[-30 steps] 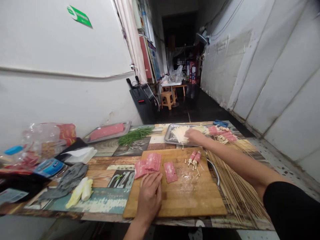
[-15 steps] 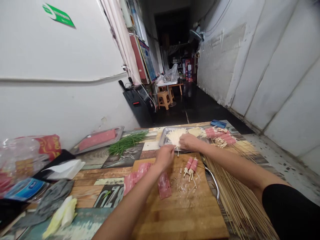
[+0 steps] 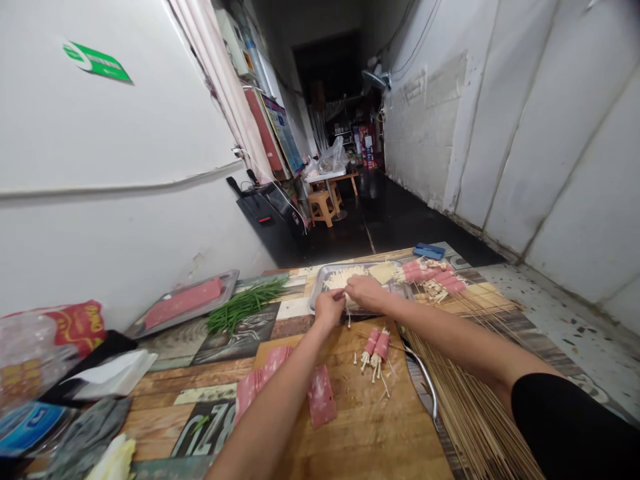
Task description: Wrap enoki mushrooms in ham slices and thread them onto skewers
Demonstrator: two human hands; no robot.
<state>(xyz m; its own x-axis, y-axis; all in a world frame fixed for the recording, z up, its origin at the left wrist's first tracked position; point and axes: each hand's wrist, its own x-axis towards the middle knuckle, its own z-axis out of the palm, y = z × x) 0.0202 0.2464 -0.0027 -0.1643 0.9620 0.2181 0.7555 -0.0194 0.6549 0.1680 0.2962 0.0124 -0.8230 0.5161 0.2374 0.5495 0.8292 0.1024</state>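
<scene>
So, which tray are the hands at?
The mushroom tray, just beyond the cutting board; the other tray, beside the green stalks, holds a pink slab.

a patchwork table (image 3: 163, 397) carries a cutting board (image 3: 385, 430), mushroom tray (image 3: 315, 287), meat tray (image 3: 231, 284), green stalks (image 3: 245, 305) and thin sticks (image 3: 475, 417).

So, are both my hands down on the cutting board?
No, your left hand and right hand are both at the tray of white mushrooms, beyond the cutting board.

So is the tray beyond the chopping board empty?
No: thin white mushrooms lie in the tray. How full, I cannot tell; the left hand and right hand cover part.
</scene>
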